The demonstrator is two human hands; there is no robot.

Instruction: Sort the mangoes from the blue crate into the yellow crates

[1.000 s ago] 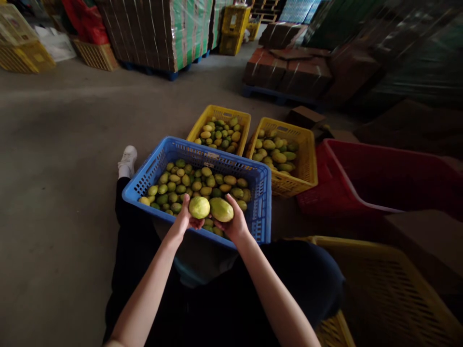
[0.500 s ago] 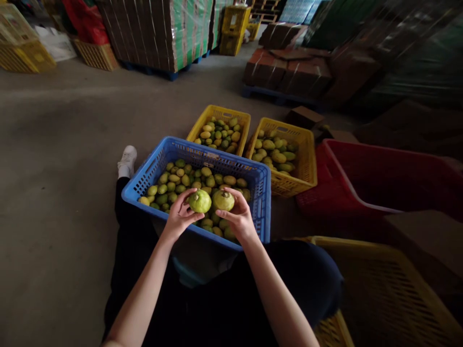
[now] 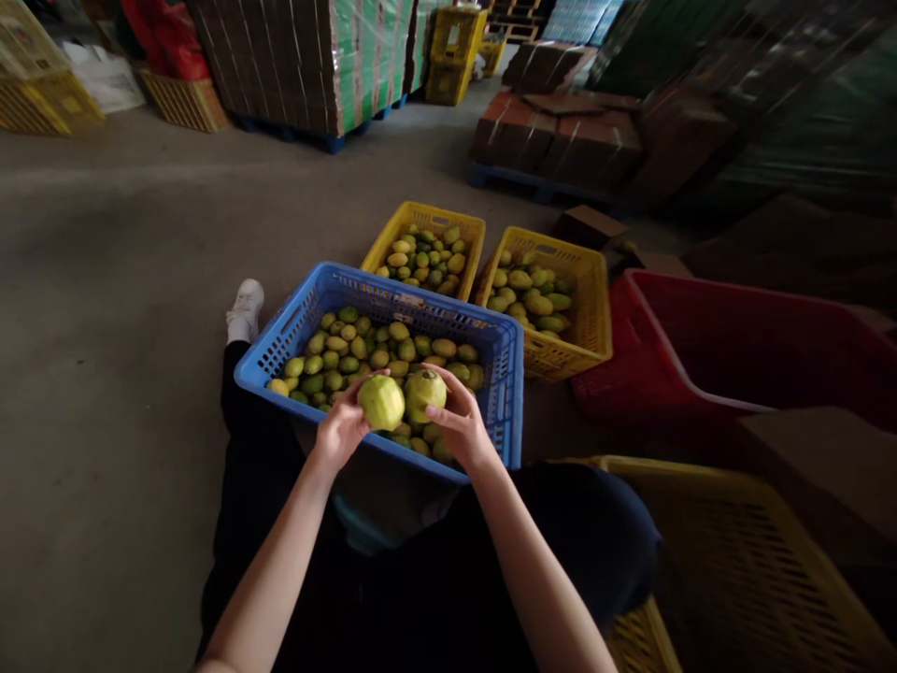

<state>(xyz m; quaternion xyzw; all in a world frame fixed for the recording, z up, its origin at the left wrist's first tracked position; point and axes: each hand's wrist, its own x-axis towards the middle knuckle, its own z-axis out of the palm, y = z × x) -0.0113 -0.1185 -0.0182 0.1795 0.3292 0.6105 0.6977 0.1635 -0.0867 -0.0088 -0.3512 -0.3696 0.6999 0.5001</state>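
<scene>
Over the near part of a blue crate (image 3: 280, 332), each of my hands holds one fruit that looks like a lemon. My left hand (image 3: 340, 430) has its fingers around a pale yellow-green lemon (image 3: 381, 403), whose fairly smooth side faces up. In my right hand (image 3: 463, 425) is a greener lemon (image 3: 422, 393), with a brownish stem end at its top. The two lemons are side by side, very close; I cannot tell whether they touch. Below them lie many green and yellow lemons (image 3: 336, 345) in the crate.
Beyond the blue crate stand two yellow crates (image 3: 468, 230) (image 3: 594, 304) with more lemons. A red bin (image 3: 701, 397) is to the right, and another yellow crate (image 3: 701, 472) sits by my right knee. Stacked cartons (image 3: 553, 140) and a wrapped pallet load (image 3: 280, 65) stand further back.
The left lemon has turned, so its stem-like tip no longer faces me. The right lemon has tilted and shifted slightly left. Both stay in my hands.
</scene>
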